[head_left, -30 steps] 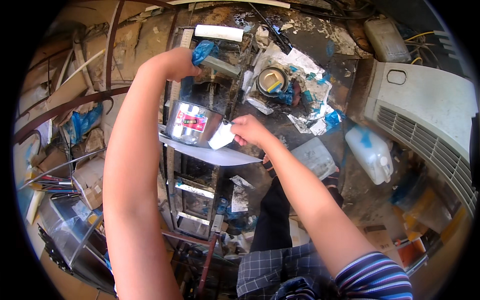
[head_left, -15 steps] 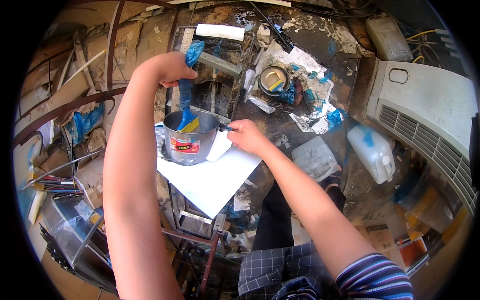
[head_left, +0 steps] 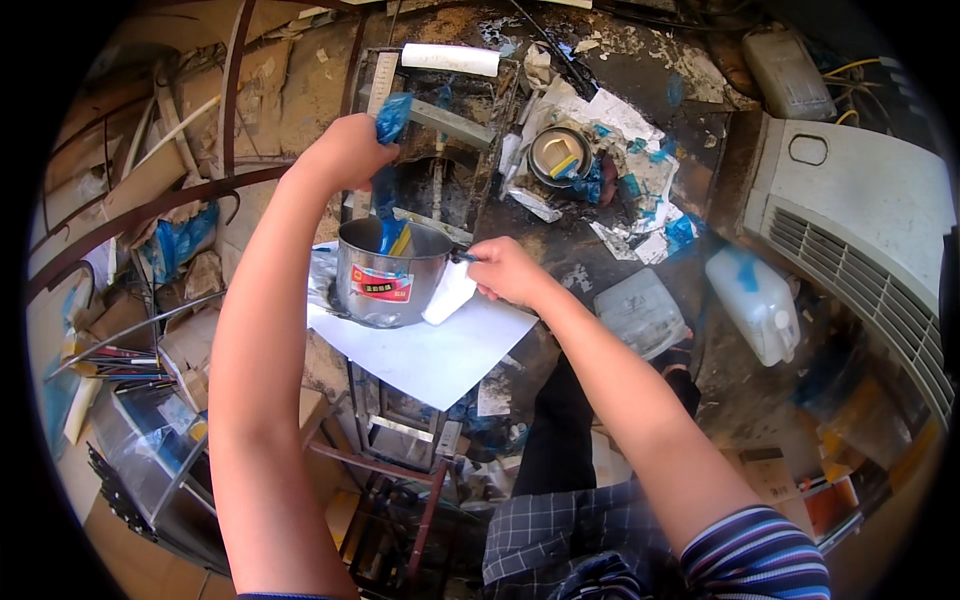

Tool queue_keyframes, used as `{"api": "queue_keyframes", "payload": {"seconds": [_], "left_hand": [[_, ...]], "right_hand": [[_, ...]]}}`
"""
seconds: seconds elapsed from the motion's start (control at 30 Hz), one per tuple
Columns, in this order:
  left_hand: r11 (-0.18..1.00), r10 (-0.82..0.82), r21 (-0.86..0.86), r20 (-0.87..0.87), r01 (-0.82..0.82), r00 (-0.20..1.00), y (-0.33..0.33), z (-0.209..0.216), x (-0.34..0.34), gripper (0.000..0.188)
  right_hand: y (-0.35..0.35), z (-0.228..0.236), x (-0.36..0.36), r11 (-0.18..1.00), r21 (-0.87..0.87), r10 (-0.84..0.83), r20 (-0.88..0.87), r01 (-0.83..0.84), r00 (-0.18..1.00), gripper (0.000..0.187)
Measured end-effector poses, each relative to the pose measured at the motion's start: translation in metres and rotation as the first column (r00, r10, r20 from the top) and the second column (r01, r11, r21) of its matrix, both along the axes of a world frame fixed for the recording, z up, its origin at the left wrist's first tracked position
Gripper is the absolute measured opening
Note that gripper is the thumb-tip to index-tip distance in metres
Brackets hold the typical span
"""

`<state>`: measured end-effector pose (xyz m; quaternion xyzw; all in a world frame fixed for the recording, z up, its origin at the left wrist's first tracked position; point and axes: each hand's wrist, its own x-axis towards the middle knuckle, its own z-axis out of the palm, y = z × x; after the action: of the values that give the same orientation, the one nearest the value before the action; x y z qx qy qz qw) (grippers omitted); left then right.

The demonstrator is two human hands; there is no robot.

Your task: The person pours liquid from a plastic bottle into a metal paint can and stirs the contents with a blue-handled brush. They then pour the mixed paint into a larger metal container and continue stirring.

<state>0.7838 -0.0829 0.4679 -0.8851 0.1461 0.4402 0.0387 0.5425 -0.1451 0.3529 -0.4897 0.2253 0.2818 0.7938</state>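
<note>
My left hand (head_left: 352, 150) is closed round the handle of a paintbrush wrapped in blue plastic (head_left: 394, 118). The brush hangs steeply down into a metal pot (head_left: 432, 276) with a red label, its yellow part (head_left: 401, 241) just inside the rim. What the pot holds is hidden by its wall. At the pot's right side, my right hand (head_left: 505, 270) is closed on the short dark handle. A white strip (head_left: 450, 296) hangs between that hand and the pot. Beneath lies a white paper sheet (head_left: 430, 355), its near edge curving.
A can with a yellow brush (head_left: 557, 156) stands on torn, blue-stained paper (head_left: 655, 185). A white roll (head_left: 450, 59) lies beyond the pot, over a metal frame. To the right are a clear container (head_left: 640, 312), a white jug (head_left: 752, 305) and a vented panel (head_left: 850, 200). Rusty bars (head_left: 228, 90) rise at left.
My left hand has lowered the brush deeper into the pot. The paper's near corner now looks bent up. My right hand keeps its hold, and the whole view has shifted slightly.
</note>
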Motion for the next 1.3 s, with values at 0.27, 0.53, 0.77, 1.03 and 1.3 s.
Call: {"api": "queue_keyframes", "payload": {"seconds": [0.27,0.53,0.77,1.03,1.3], "left_hand": [[0.932,0.209,-0.313,0.056,-0.181,0.976,0.032,0.006,0.015,0.027],[0.929,0.124,-0.338,-0.110,-0.154,0.986,0.029,0.033,0.020,0.016],[0.948,-0.015,-0.305,-0.328,-0.091,0.944,0.028,0.043,0.035,0.018],[0.960,-0.126,-0.278,-0.348,0.026,0.929,0.025,0.016,0.016,0.021],[0.897,-0.139,-0.438,-0.146,0.062,0.979,0.030,0.019,0.023,0.017]], "right_hand": [[-0.007,-0.001,-0.004,0.999,-0.040,0.018,-0.014,-0.019,1.000,0.016],[-0.004,-0.007,-0.005,0.999,0.007,0.054,-0.003,-0.054,0.999,0.015],[-0.006,-0.010,-0.003,0.998,0.052,0.046,-0.015,-0.046,0.999,0.016],[-0.012,-0.005,0.001,0.994,0.048,0.096,-0.033,-0.094,0.995,0.017],[-0.010,-0.013,-0.002,0.994,0.015,0.109,-0.039,-0.108,0.993,0.016]]}}
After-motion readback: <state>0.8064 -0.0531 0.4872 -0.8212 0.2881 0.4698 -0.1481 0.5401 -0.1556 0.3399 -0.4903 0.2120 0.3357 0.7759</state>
